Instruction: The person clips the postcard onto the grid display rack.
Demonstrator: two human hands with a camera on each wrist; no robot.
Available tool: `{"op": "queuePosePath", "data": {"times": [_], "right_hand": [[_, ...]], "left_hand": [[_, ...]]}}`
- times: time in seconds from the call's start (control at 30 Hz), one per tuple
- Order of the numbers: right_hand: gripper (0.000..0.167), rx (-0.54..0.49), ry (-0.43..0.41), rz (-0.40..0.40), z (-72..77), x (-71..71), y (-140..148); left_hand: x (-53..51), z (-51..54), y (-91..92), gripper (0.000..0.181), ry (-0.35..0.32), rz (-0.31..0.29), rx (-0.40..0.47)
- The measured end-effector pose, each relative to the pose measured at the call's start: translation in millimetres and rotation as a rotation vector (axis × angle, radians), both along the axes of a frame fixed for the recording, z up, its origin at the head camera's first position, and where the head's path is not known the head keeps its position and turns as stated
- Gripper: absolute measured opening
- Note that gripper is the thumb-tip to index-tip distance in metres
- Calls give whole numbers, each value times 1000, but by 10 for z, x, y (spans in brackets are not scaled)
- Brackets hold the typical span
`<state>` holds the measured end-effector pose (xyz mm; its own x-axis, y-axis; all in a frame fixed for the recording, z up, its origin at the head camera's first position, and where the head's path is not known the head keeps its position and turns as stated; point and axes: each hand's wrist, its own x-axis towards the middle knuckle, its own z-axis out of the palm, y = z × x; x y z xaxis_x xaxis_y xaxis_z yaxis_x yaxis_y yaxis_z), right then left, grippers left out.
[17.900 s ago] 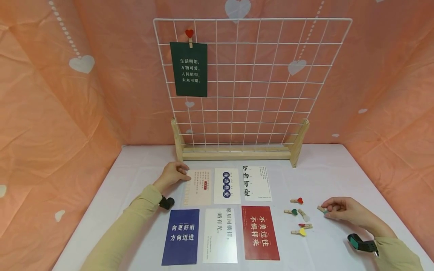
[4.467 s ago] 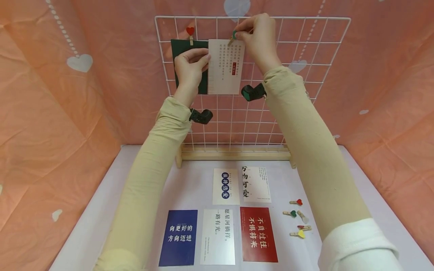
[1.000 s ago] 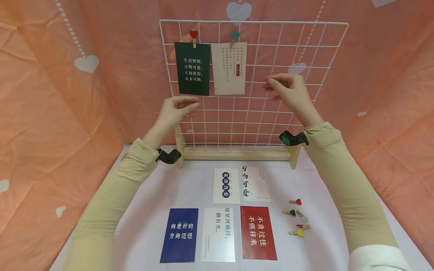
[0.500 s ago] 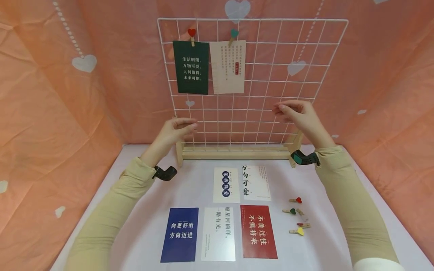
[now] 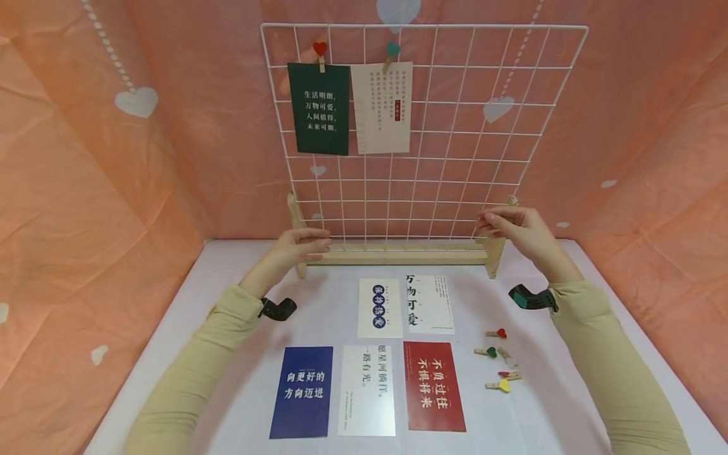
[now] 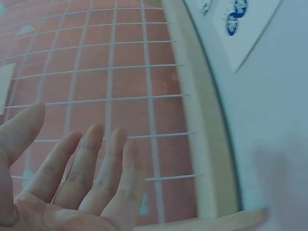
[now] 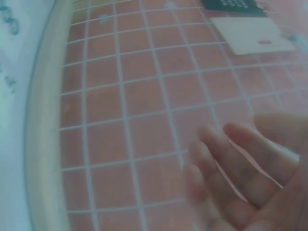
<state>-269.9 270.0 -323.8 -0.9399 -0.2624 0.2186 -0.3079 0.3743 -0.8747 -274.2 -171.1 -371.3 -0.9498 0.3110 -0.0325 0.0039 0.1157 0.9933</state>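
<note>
My left hand (image 5: 294, 251) hovers before the lower left of the white wire grid (image 5: 435, 129), holding nothing, its fingers spread loosely in the left wrist view. At the grid's lower right is my right hand (image 5: 520, 230), also bare, fingers relaxed. A dark green card (image 5: 320, 140) hangs at the grid's upper left under a clothespin with a red heart (image 5: 320, 49). Beside it a cream card (image 5: 372, 136) hangs from a clothespin with a teal heart (image 5: 393, 50). Several cards lie on the table, among them a blue card (image 5: 301, 420) and a red card (image 5: 435, 417).
Several loose heart clothespins lie right of the cards, one with a yellow heart (image 5: 504, 385). A wooden stand (image 5: 398, 258) carries the grid at the table's back. A white card with blue circles (image 5: 366, 309) lies just before it. Orange cloth (image 5: 102, 253) encloses the sides.
The cream card went from the table to the grid, where the right hand set the teal clothespin on it. Since then both hands have come away and moved down, the right one outward too.
</note>
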Motion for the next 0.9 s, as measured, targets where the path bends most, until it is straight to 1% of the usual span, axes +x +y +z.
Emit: {"op": "queuePosePath", "data": {"times": [0.07,0.2,0.33,0.43,0.53,0.7,0.9], "right_hand": [[35,14,-12,7,-69,35,50],[36,33,-29,23,-191,103,151],[37,67,-37,27,-297,178,254],[38,73,-49,28,-392,239,327],[40,79,-68,25,-499,307,390],[38,70,-110,24,-667,407,458],[38,80,-136,25,-811,504,524]], "left_hand": [[7,-69,16,44,-19,-12,-1],[17,-183,67,41,-27,-25,4],[-5,-306,117,41,-34,-35,27],[-34,-403,141,43,-56,-40,43],[-63,-484,148,45,-63,-56,47],[-92,-589,150,44,-60,-65,45],[-94,-664,218,44,-74,-73,8]]}}
